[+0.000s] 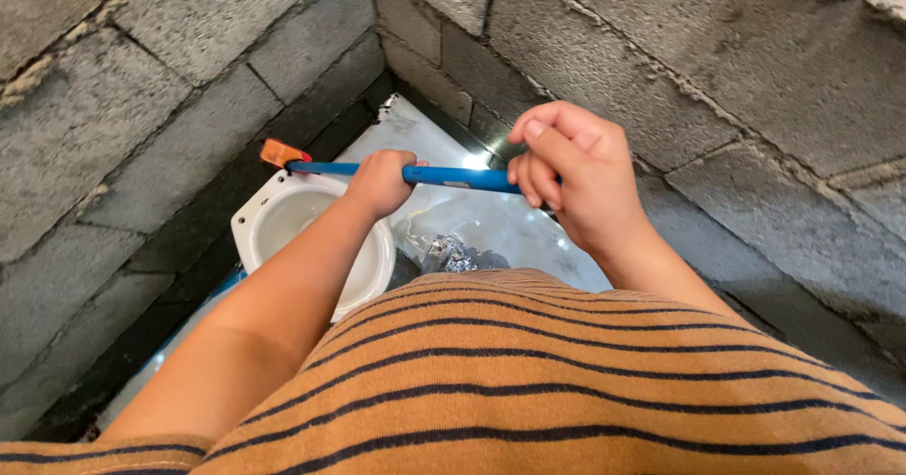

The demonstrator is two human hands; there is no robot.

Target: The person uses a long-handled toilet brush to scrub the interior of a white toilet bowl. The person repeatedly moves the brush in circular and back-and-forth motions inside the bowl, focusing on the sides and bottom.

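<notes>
Head view first, and it is the only one I have. Both hands are closed on one blue-handled tool (444, 177) held level, its orange end piece (280, 152) pointing to nine o'clock. My left hand (380, 182) is wrapped in a full fist round the middle of the handle; my right hand (571, 181) has its fingers curled round the near end at three o'clock, thumb on top. The tool hangs in the air above a white bowl-shaped fixture (363, 267) that sits in the corner of grey block walls (142, 107), at about eight o'clock from the hands.

As I judge it, the work is barely under way: the orange end is over the fixture's far rim but I cannot tell whether it touches, and the bowl looks bare and dry. A sheet of clear plastic (528, 234) lies spread on the floor beyond, with a crumpled silvery scrap (456, 253) at six o'clock under the handle.

Count: one tool, one fixture, one sheet, one scrap, two hands, two walls meeting.
</notes>
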